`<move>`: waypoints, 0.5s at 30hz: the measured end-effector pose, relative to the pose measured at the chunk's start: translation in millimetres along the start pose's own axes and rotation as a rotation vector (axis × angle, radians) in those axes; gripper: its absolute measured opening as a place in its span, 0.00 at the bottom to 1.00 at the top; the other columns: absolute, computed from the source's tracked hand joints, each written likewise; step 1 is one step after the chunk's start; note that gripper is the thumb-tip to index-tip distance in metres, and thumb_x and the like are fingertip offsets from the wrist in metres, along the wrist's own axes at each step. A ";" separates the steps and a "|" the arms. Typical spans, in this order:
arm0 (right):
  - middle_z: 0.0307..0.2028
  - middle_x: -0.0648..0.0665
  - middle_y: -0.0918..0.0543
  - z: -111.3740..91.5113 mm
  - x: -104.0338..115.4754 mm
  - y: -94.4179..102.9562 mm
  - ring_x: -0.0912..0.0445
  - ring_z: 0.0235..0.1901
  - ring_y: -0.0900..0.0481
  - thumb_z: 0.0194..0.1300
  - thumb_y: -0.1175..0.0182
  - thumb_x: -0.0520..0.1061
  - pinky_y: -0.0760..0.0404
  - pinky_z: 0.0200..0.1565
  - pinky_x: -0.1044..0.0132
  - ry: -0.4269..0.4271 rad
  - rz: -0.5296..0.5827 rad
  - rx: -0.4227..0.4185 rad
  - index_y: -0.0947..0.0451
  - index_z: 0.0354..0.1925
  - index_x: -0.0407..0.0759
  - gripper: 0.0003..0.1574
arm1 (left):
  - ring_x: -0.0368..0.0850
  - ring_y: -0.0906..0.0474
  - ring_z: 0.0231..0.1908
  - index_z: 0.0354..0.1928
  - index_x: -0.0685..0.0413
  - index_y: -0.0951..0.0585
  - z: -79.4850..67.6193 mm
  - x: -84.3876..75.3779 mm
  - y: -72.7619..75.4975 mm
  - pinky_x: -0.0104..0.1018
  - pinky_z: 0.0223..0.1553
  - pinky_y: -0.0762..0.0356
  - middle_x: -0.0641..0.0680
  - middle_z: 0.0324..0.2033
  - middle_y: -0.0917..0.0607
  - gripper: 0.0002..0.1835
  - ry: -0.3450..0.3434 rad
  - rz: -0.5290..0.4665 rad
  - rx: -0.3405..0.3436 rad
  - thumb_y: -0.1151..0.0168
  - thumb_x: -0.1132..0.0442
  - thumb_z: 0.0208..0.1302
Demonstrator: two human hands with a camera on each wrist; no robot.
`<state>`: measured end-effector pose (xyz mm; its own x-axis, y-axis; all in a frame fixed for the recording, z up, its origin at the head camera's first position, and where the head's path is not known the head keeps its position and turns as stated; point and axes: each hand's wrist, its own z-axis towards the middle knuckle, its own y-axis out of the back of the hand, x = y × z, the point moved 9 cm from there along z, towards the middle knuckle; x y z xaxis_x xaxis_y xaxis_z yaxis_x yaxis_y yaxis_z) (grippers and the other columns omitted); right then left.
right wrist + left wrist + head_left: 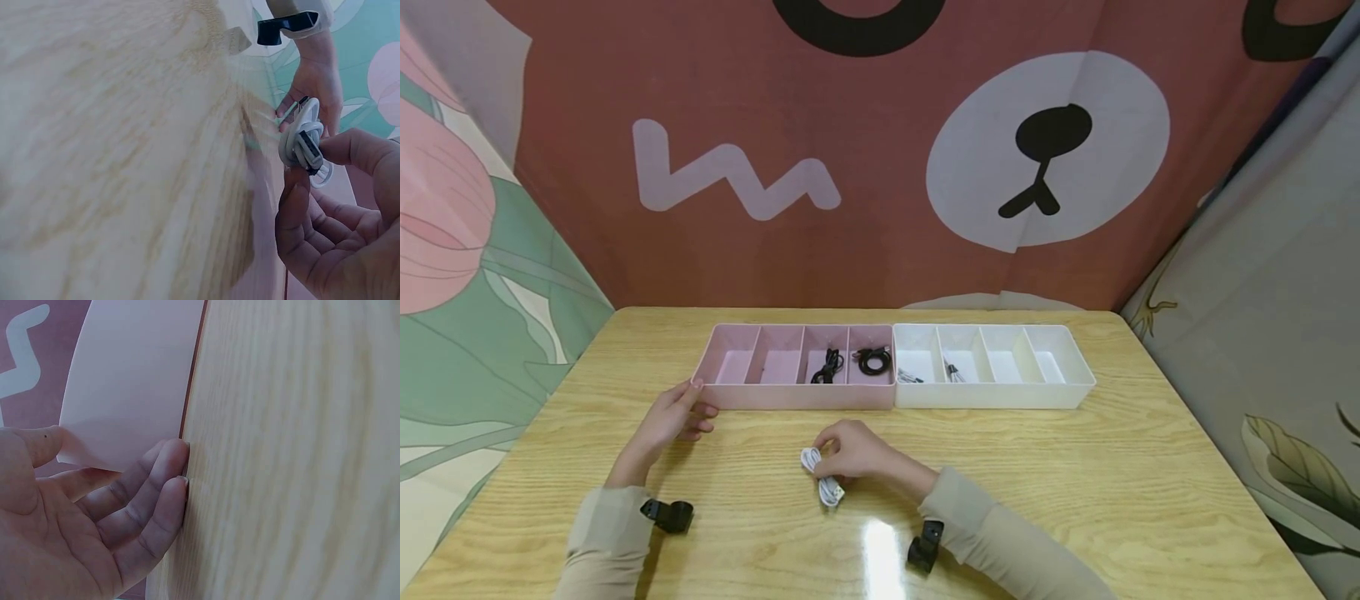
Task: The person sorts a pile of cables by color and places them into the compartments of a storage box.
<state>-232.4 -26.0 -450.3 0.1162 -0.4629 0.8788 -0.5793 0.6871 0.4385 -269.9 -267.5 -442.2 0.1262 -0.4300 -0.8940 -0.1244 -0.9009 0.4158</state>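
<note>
My right hand [855, 451] pinches a bundled white USB cable [826, 482] between thumb and fingers, over the table in front of the boxes. In the right wrist view the coiled cable [304, 145] shows its plug end. My left hand [667, 424] holds the front left corner of a pink divided box [797, 397], thumb at the rim. From the left wrist view, the fingers [153, 509] curl by the box's lower edge at the tabletop. Black cables [873, 361] lie coiled in the pink box's two right compartments.
A white divided box [992, 397] adjoins the pink one on its right, with small white cables [953, 372] in its two left compartments. Both stand on a wooden table [1150, 483]. Behind rises a brown cloth [737, 267] with a printed bear face.
</note>
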 end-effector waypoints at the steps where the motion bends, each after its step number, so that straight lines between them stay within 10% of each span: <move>1: 0.15 0.50 0.23 -0.2 -0.4 0.6 0.60 0.11 0.30 0.45 0.34 0.33 0.27 0.15 0.69 -0.002 0.015 0.001 0.21 0.38 0.33 0.17 | 0.46 0.21 0.29 0.56 0.72 0.38 0.0 0.0 0.0 0.39 0.28 0.23 0.62 0.36 0.21 0.34 0.000 0.001 0.001 0.69 0.43 0.71; 15: 0.16 0.50 0.22 -9.4 10.8 21.1 0.62 0.12 0.31 0.46 0.38 0.32 0.33 0.17 0.73 0.079 0.072 -0.069 0.23 0.41 0.32 0.19 | 0.46 0.21 0.29 0.58 0.72 0.39 0.5 0.4 -0.5 0.40 0.29 0.23 0.62 0.36 0.21 0.35 0.006 0.015 -0.001 0.70 0.43 0.71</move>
<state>-235.7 -11.3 -429.8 0.1410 -0.3677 0.9192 -0.5316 0.7551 0.3836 -270.3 -267.2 -442.8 0.1303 -0.4439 -0.8865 -0.1258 -0.8943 0.4293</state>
